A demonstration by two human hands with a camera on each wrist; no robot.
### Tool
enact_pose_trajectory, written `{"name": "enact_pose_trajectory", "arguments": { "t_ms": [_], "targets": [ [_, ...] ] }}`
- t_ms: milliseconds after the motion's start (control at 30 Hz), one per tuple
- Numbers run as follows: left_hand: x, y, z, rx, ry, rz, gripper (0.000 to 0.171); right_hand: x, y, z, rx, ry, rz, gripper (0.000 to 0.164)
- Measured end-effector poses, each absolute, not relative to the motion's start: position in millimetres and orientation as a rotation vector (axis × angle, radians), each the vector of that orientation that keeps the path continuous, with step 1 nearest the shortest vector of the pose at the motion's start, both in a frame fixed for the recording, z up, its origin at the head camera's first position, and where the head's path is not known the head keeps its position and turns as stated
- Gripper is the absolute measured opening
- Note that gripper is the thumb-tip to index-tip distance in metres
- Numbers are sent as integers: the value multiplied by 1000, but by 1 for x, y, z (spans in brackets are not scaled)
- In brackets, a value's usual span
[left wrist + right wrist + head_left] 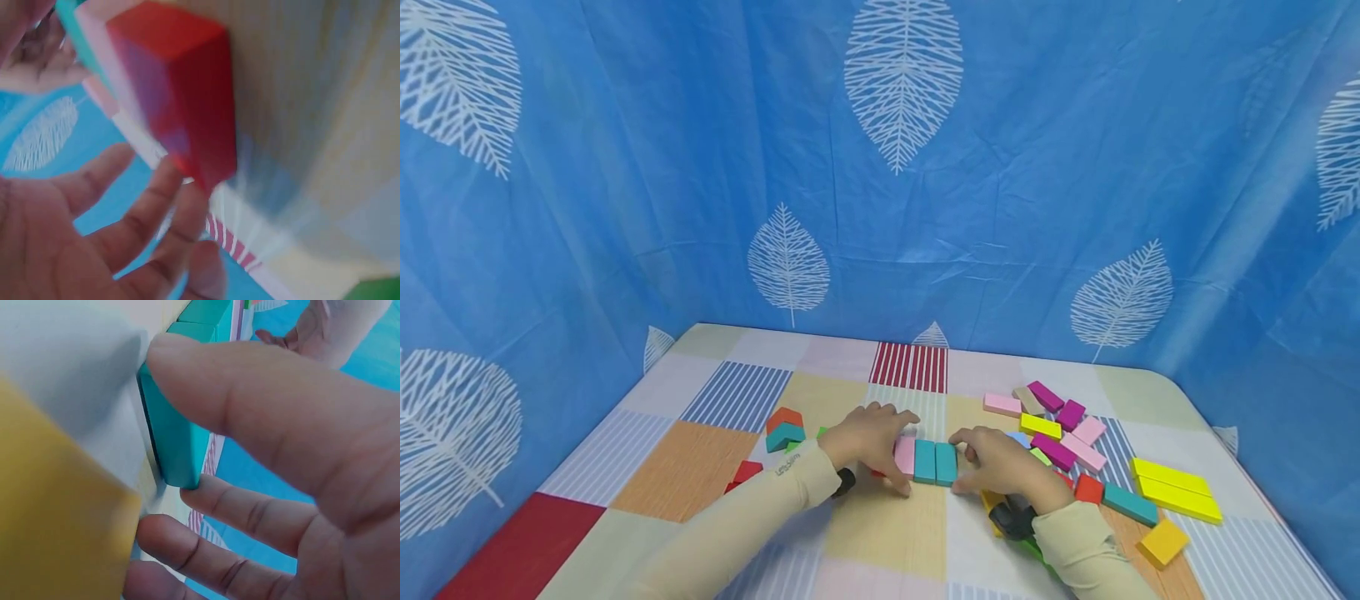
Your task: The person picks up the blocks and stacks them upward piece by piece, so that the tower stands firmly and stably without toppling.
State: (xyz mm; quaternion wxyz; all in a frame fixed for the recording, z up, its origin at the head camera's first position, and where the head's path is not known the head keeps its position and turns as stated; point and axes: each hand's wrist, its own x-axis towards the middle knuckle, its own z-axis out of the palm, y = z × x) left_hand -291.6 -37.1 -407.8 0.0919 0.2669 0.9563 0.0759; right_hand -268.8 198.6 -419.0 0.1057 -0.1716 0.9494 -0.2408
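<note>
Red, pink and teal blocks stand side by side in a short row between the two hands. My left hand spans the row's left end with fingers spread, its fingertips right at the far end of the red block. Beside the red one is the pink block, then two teal blocks, one of them a left teal block. At the right end, my right hand pinches the outer teal block lengthwise, thumb on its near end and index fingertip on its far end.
Loose magenta, pink and yellow blocks lie right of the row, among them a magenta block. Long yellow blocks and an orange-yellow block are further right. Left of the row are a teal roof-shaped block and red blocks. Blue curtain surrounds the table.
</note>
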Motion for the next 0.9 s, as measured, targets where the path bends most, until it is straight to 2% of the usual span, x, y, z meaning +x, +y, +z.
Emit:
{"name": "enact_pose_trajectory", "arguments": {
  "t_ms": [100,300,533,900],
  "targets": [
    [-290,-44,-405,713,2805,272,93,-268,197,-419,-492,2810,-691,65],
    [-288,-52,-409,713,2756,405,73,-266,194,-419,-558,2834,-672,68],
    [-289,-50,-409,771,2753,418,60,-265,186,-423,-610,2830,-704,68],
    [-293,-51,-410,810,2750,410,57,-269,183,-427,-584,2826,-735,65]
  ]
}}
